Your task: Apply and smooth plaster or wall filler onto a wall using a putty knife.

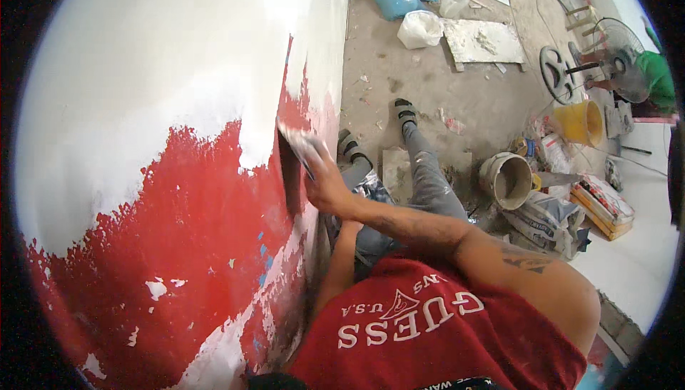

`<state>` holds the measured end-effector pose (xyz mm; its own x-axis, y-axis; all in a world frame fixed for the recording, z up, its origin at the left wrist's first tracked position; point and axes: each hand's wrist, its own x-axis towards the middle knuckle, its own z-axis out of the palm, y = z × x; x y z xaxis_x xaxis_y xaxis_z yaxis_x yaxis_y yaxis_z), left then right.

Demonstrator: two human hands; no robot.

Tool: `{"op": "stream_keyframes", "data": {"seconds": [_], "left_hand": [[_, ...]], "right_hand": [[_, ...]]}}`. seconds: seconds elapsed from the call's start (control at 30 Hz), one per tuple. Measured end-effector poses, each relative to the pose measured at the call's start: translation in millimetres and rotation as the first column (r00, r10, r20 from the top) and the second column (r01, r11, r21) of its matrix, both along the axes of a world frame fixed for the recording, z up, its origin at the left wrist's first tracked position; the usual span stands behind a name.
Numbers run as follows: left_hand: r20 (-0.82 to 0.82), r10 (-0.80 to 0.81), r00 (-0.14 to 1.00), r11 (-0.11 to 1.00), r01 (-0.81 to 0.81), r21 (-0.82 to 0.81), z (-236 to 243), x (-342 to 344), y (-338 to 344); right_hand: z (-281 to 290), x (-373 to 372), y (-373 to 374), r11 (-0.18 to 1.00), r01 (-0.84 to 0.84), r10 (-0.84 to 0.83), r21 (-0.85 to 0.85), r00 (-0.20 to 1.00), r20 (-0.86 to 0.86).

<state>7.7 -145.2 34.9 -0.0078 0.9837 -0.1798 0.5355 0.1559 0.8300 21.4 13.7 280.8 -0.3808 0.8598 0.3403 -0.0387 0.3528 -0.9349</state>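
The right hand [327,184] is closing firmly around the handle of a plastering trowel [296,158], fingers wrapped tight, and is pressing the blade against the wall [178,104]. The trowel is lying directly ahead of the hand, toward the wall's outer corner, with its long axis running roughly up and down the wall face; the blade's upper end is carrying white plaster and is sitting right at the boundary where the white coat is meeting the bare red paint [193,233]. The right arm is stretching out from the shoulder across the red shirt [428,318], so this is clearly the nearer, working arm.

The left forearm [341,261] is hanging down beside the wall below the right one, and its hand is hiding behind the wall's edge and the knee, so I cannot tell whether it is open or holding anything.

Farther out, the person's legs are reaching along the concrete floor [399,62]. Beyond them a mixing board [484,40] smeared with plaster is lying near a white bag [419,29], while a grey bucket [505,179], a yellow bucket [579,122] and a fan [614,62] are standing toward the floor's right edge.
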Motion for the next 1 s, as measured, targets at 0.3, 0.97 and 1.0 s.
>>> {"op": "stream_keyframes", "data": {"seconds": [0.3,0.97,1.0], "left_hand": [[0.06,0.177,0.982,0.942,-0.151,-0.299,24.0,24.7,18.8],[0.187,0.413,0.891,0.879,-0.336,-0.34,23.3,26.3,16.6],[-0.1,0.123,0.987,0.99,-0.129,-0.055,1.3,10.5,-1.9]], "right_hand": [[-89.4,42.3,240.8,0.903,0.43,-0.429,0.007,0.9,0.081],[-28.4,-20.0,126.5,0.951,0.302,-0.307,0.059,0.944,0.118],[-21.1,-25.3,106.7,0.969,0.245,-0.248,0.038,0.963,0.109]]}}
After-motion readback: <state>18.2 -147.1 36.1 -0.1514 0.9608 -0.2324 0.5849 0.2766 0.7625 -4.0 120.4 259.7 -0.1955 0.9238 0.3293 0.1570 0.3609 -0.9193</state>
